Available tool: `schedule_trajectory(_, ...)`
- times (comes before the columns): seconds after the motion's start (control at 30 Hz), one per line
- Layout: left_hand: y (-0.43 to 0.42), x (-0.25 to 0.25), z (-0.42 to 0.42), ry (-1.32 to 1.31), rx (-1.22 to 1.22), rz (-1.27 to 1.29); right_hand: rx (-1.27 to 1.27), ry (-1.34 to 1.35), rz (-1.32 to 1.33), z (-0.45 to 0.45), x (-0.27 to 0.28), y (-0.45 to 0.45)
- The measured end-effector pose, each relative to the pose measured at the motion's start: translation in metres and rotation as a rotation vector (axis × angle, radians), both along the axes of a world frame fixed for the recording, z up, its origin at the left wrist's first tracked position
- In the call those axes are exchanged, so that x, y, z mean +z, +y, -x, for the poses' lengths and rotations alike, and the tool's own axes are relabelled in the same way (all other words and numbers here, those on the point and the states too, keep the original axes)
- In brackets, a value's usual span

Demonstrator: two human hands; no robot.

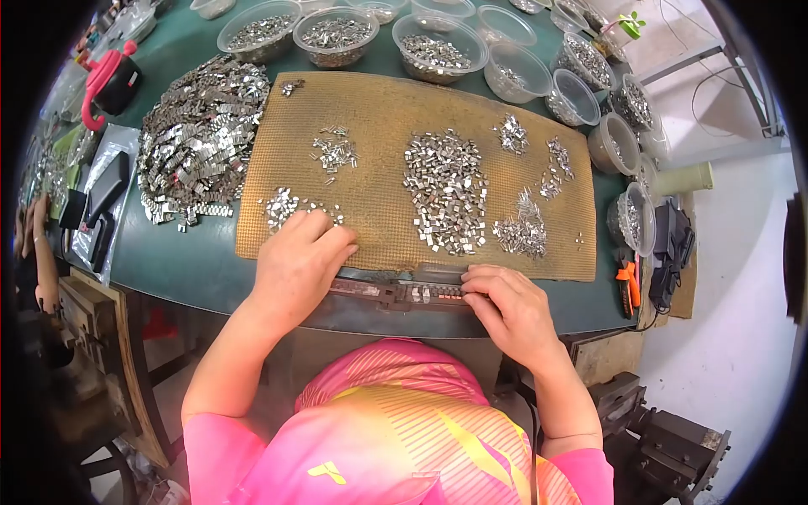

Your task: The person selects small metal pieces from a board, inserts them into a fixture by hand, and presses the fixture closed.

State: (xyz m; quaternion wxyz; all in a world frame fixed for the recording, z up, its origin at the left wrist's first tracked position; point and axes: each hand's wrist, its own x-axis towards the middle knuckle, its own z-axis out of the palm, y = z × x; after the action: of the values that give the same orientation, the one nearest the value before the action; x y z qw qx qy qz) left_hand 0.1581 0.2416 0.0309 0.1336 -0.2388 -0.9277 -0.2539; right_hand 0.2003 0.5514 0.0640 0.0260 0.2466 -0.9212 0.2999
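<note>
A narrow dark metal jig point(391, 292) lies along the front edge of the table, with small shiny metal pieces in its channel. My right hand point(513, 311) grips its right end, fingers over the top and thumb at the front. Bent fingers pressed together, my left hand point(295, 265) reaches over the mat's lower left, beside a small heap of metal pieces point(282, 206); whatever its fingertips hold is hidden. The brown textured mat point(379, 109) also bears a large pile of metal links point(446, 194) and a heap of thin pins point(522, 231).
Left of the mat lies a big mound of linked metal bands point(202, 126). Plastic tubs point(439, 50) of metal parts line the back and right. Orange-handled pliers point(627, 282) lie at the right edge. Another person's arm point(44, 261) shows at far left.
</note>
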Motion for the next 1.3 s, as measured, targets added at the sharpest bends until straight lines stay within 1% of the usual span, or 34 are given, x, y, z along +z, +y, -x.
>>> schedule_trajectory(0.13, 0.001, 0.000, 0.003, -0.008, -0.015, 0.005, -0.042, 0.052, -0.020, -0.005, -0.005, -0.008)
schedule_trajectory(0.23, 0.003, 0.000, 0.002, 0.030, -0.025, 0.026, -0.046, 0.041, 0.002, -0.005, -0.006, -0.006)
schedule_trajectory(0.43, 0.036, 0.007, -0.012, 0.106, -0.201, -0.174, -0.055, -0.058, 0.116, -0.002, -0.010, 0.003)
schedule_trajectory(0.57, 0.062, 0.002, -0.021, 0.067, -0.346, -0.273, -0.061, 0.021, 0.052, -0.004, -0.010, -0.005)
schedule_trajectory(0.67, 0.074, -0.005, -0.024, 0.089, -0.347, -0.255, -0.072, 0.072, 0.040, -0.005, -0.013, -0.009)
schedule_trajectory(0.77, 0.077, -0.008, -0.027, 0.113, -0.329, -0.158, -0.070, 0.073, 0.064, -0.005, -0.015, -0.008)
schedule_trajectory(0.87, 0.077, -0.011, -0.027, 0.111, -0.323, -0.137, -0.048, 0.056, 0.094, -0.004, -0.014, -0.002)
schedule_trajectory(0.97, 0.078, -0.008, -0.028, 0.098, -0.319, -0.176, -0.021, 0.021, 0.120, -0.001, -0.013, 0.004)
schedule_trajectory(1.07, 0.075, -0.003, -0.028, 0.055, -0.337, -0.185, -0.010, -0.005, 0.139, 0.003, -0.011, 0.010)
schedule_trajectory(1.17, 0.067, 0.002, -0.024, -0.053, -0.374, -0.229, -0.031, -0.014, 0.151, 0.010, -0.008, 0.016)
schedule_trajectory(1.27, 0.065, -0.001, -0.024, -0.161, -0.315, -0.299, -0.062, 0.040, 0.096, 0.018, -0.007, 0.016)
schedule_trajectory(1.3, 0.065, 0.001, -0.024, -0.196, -0.297, -0.285, -0.072, 0.066, 0.068, 0.022, -0.008, 0.015)
